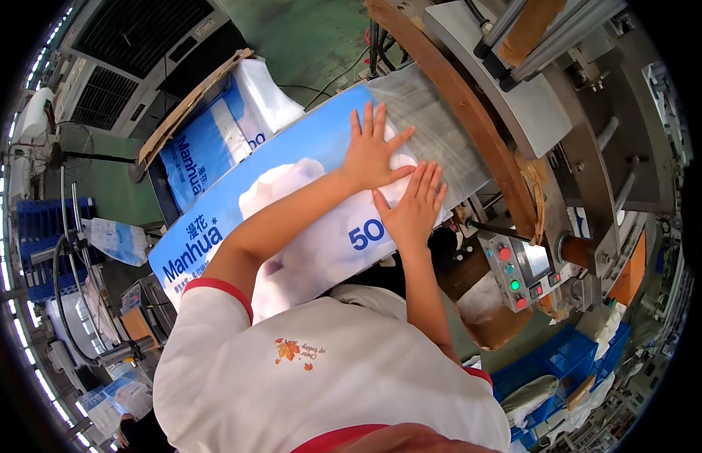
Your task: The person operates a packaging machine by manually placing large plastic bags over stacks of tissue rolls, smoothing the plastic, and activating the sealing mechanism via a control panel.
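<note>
Our left hand lies palm down, its fingers fanned wide and pointing to the far side, its thumb stretched out to the right. Our right hand is just beside it on the near side, flattened in the same way, with its fingers less widely spread and its thumb reaching left. Neither hand clasps anything; both are unclenched and rest on the right end of a large soft package.

The package lies in front of us, running slantwise from near left to far right, and our left forearm crosses above it. It is long and plump, sky blue along the far side and white toward the near side, with a picture of fluffy cotton and dark blue lettering. Its surface looks smooth and slightly glossy. Past our fingertips on the right is a greyish, shiny area; we cannot tell whether it is clear film or bare plate.

Beyond the package, on the far left, a carton holds similar blue-and-white packs. To our right stands a control box with coloured buttons and a small screen.
</note>
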Demonstrator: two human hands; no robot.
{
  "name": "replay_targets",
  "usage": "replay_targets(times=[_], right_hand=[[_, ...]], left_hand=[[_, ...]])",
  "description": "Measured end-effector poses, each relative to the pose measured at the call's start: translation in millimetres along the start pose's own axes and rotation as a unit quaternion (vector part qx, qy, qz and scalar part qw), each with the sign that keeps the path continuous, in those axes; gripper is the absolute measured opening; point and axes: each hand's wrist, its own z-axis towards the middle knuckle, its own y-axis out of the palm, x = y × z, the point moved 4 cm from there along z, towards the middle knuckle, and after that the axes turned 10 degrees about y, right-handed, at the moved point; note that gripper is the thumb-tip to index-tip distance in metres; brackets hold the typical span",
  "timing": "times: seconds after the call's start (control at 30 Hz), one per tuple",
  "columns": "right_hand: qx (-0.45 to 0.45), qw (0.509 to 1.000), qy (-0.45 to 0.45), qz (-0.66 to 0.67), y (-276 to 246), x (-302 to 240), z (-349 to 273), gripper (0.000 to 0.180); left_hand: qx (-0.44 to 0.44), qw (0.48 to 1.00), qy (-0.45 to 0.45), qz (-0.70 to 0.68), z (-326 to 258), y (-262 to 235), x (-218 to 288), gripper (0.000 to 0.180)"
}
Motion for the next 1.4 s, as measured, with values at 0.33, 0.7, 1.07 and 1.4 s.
replay_targets(times=[0.33, 0.7, 1.07, 1.4], right_hand=[[-0.001, 0.944, -0.032, 0.329, -9, 18, -4, 0.073], [-0.174, 0.72, 0.312, 0.595, 15, 114, -64, 0.043], [-0.336, 0.75, 0.293, 0.489, 62, 48, -110, 0.055], [-0.272, 0.731, 0.324, 0.536, 74, 37, -109, 0.046]], left_hand=[[0.005, 1.0, -0.009, 0.02, -6, -1, 1, 0.071], [0.069, 0.99, -0.064, -0.1, -45, -16, -23, 0.06], [0.031, 0.99, -0.127, 0.058, -80, -10, 0, 0.063], [-0.001, 0.987, -0.147, 0.062, -76, -10, -1, 0.064]])
